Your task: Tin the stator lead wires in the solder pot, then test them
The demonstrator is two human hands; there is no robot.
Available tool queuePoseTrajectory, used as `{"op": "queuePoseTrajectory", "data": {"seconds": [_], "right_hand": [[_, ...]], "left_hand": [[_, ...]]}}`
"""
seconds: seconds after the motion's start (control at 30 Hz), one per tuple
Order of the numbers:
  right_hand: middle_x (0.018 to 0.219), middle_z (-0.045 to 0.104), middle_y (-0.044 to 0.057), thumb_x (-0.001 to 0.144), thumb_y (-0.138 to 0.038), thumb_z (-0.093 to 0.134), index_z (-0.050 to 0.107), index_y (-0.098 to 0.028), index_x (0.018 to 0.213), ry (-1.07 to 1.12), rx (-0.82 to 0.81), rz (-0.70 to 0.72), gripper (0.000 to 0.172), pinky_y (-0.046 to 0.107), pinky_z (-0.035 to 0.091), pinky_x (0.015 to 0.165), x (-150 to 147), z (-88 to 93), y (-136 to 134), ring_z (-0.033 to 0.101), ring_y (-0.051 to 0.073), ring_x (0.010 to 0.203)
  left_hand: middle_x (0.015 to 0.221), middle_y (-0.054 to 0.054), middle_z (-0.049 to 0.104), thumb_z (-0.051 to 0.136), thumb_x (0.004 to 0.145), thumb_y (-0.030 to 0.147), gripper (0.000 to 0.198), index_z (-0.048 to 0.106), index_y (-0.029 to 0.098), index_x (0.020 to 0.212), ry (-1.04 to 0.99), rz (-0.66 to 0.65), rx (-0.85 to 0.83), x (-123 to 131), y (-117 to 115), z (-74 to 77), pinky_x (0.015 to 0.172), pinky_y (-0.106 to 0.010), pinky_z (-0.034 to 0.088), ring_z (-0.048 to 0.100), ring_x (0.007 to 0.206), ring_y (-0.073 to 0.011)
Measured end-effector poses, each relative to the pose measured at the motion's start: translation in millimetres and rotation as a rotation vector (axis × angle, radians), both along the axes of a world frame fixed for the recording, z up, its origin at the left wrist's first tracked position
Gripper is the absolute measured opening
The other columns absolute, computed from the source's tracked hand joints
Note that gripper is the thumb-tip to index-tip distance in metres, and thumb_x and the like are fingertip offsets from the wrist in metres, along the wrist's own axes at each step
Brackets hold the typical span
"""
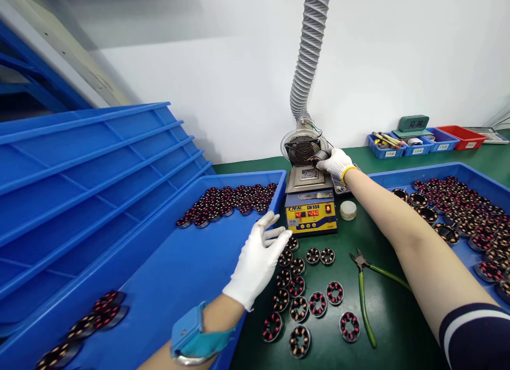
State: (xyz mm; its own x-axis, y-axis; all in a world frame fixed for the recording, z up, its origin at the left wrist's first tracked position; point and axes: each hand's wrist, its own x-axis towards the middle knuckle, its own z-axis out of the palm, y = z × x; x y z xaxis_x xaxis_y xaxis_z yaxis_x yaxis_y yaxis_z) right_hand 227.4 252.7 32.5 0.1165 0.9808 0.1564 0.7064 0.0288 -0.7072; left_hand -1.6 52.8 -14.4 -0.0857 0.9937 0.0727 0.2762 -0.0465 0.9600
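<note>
My right hand (pixel 337 164), in a white glove, grips a wound stator ring (pixel 317 157) above the square metal bath of the yellow-and-blue solder pot (pixel 311 217). Its fingers partly cover the ring. Below the pot's front corner, my left hand (pixel 255 261), also gloved, hovers by the right wall of the left blue tray (pixel 167 285). Its fingers are apart with nothing in them. Several stator rings (pixel 298 309) with red or copper-coloured windings lie on the green table beside that hand. A flat metal strip (pixel 316 196) rests on the pot's front ledge.
Green-handled cutters (pixel 362 285) lie open under my right forearm, near a round white container (pixel 348 210). The right blue tray (pixel 450 171) holds many stators. A ribbed exhaust hose (pixel 309 51) descends behind the pot. Stacked blue trays (pixel 91 184) stand left; small bins (pixel 442 143) line the back.
</note>
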Motion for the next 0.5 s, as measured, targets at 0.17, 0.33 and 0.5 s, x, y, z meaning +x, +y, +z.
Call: {"op": "queuePoseTrajectory", "data": {"seconds": [0.17, 0.33, 0.5], "right_hand": [[0.098, 0.071, 0.003, 0.061, -0.038, 0.074, 0.071, -0.022, 0.105, 0.009, -0.002, 0.011, 0.047, 0.028, 0.050, 0.083, 0, 1.3, -3, 0.066, 0.022, 0.093], [0.099, 0.071, 0.003, 0.060, -0.039, 0.075, 0.071, -0.021, 0.107, 0.064, -0.020, -0.018, 0.051, 0.028, 0.050, 0.083, 4, -2.0, 2, 0.066, 0.020, 0.092], [0.094, 0.071, 0.003, 0.063, -0.038, 0.076, 0.071, -0.018, 0.106, 0.131, -0.039, -0.031, 0.048, 0.025, 0.051, 0.079, 7, -6.5, 8, 0.066, 0.018, 0.086]], "left_hand": [[0.145, -0.017, 0.045, 0.069, 0.075, 0.051, 0.072, 0.042, 0.020, 0.135, 0.002, -0.001, -0.009, 0, -1, 0.6, 0.100, -0.048, 0.049, 0.059, 0.116, -0.0273], [0.145, -0.017, 0.045, 0.069, 0.075, 0.051, 0.074, 0.041, 0.019, 0.136, 0.006, -0.014, -0.001, -1, 0, 0.0, 0.100, -0.049, 0.049, 0.059, 0.116, -0.0276], [0.146, -0.016, 0.045, 0.068, 0.076, 0.052, 0.072, 0.042, 0.020, 0.135, 0.010, -0.020, -0.001, -1, 0, -1.6, 0.100, -0.050, 0.049, 0.059, 0.116, -0.0279]]}}
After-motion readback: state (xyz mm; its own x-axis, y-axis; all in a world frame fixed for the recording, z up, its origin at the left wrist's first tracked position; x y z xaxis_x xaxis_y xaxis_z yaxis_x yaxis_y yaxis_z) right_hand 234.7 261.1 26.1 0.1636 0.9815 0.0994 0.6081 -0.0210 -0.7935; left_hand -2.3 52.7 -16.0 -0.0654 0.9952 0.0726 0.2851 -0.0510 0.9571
